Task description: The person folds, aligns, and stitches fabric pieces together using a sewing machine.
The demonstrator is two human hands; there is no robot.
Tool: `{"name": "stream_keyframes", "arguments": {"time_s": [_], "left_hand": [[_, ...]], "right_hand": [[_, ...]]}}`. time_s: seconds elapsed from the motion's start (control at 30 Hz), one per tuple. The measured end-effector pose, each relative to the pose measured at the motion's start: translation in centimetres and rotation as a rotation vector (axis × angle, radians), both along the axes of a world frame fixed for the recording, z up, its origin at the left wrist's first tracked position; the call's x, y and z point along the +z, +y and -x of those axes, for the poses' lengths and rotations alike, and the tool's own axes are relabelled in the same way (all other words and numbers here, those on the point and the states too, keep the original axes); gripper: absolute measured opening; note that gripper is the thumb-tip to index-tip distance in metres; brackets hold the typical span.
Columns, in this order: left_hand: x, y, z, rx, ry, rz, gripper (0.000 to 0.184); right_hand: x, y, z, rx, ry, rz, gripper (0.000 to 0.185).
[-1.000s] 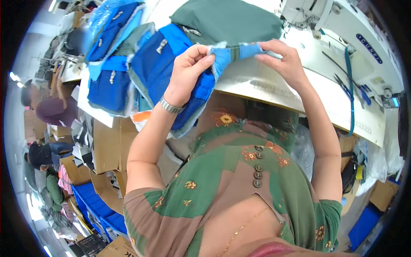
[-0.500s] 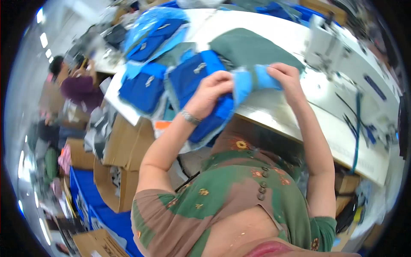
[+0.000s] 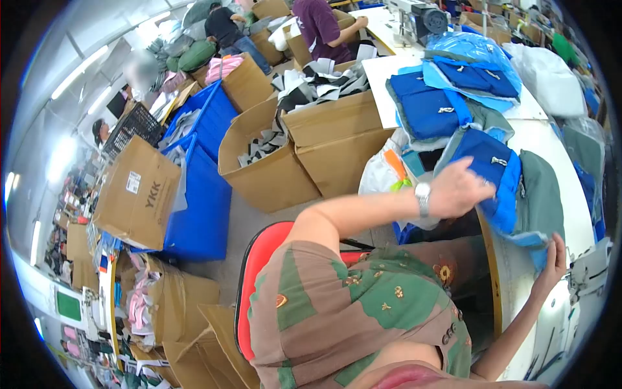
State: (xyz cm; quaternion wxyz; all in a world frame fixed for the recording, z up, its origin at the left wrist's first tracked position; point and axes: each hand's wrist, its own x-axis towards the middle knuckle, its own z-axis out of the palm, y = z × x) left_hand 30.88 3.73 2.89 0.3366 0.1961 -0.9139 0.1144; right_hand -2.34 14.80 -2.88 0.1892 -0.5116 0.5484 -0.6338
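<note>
My left hand [image 3: 459,188], with a watch [image 3: 423,198] on its wrist, is raised over a dark-blue fabric piece [image 3: 478,154] with a bright-blue side and a small pale cord loop. Its fingers are curled and slightly blurred; whether anything is in them is hidden. My right hand [image 3: 551,266] is at the table's right side, fingers stretched out, beside the light-blue edge [image 3: 538,241] of that piece. Grey-green fabric [image 3: 543,191] lies next to the blue piece. Two similar blue pieces, one nearer [image 3: 421,107] and one farther [image 3: 476,76], lie beyond.
A sewing machine [image 3: 591,262] stands by my right hand. Cardboard boxes of fabric scraps [image 3: 337,123], blue bins [image 3: 204,214] and a red chair [image 3: 259,266] are on the left. A white bag [image 3: 382,172] hangs below the table edge. A person in purple [image 3: 317,29] works beyond.
The view has swung left. Both hands held a light-blue fabric part up before; now they are apart, the left over the blue piece, the right lower by its light-blue edge.
</note>
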Motion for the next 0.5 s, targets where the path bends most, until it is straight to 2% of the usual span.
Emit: {"name": "stream_keyframes", "arguments": {"time_s": [0.03,0.07,0.13,0.17,0.23,0.27,0.3,0.33,0.37,0.4,0.43,0.5], "left_hand": [[2.8,-0.4,-0.1,-0.011,-0.054,0.011,0.011],[5.3,-0.7,0.2,-0.023,-0.018,0.092,0.005],[10.7,-0.3,0.4,0.028,-0.047,0.19,0.005],[13.1,0.0,0.7,0.049,-0.059,0.237,0.007],[17.0,0.3,1.6,0.103,-0.043,0.321,0.008],[19.0,0.9,2.0,0.155,-0.113,0.313,0.01],[20.4,0.7,2.7,0.124,-0.114,0.376,0.012],[21.7,0.1,3.6,0.092,-0.115,0.438,0.014],[23.3,-0.6,5.1,0.157,-0.288,0.342,0.027],[25.2,0.1,5.8,0.154,-0.29,0.343,0.027],[27.4,1.1,6.0,0.091,-0.301,0.371,0.025],[30.2,2.6,5.5,-0.043,-0.323,0.423,0.024]], "right_hand": [[0.9,0.6,-0.8,0.046,0.048,0.043,0.036],[1.7,1.4,-1.5,0.053,0.053,0.045,0.036],[2.7,2.9,-2.5,0.114,0.223,0.174,0.067],[2.0,3.7,-2.5,0.113,0.225,0.178,0.067],[-1.7,6.6,-2.5,0.053,0.191,0.183,0.081],[-3.4,7.9,-2.6,0.024,0.174,0.184,0.088],[-4.2,8.5,-2.7,-0.004,0.155,0.184,0.095],[-3.9,9.0,-3.8,-0.007,0.154,0.182,0.095],[-3.1,9.8,-5.8,-0.075,0.324,0.124,0.084],[-2.3,10.2,-7.7,-0.144,0.492,0.066,0.072],[-1.1,9.9,-9.0,-0.148,0.49,0.062,0.072],[1.7,8.5,-10.9,-0.108,0.214,-0.229,0.04]]}}
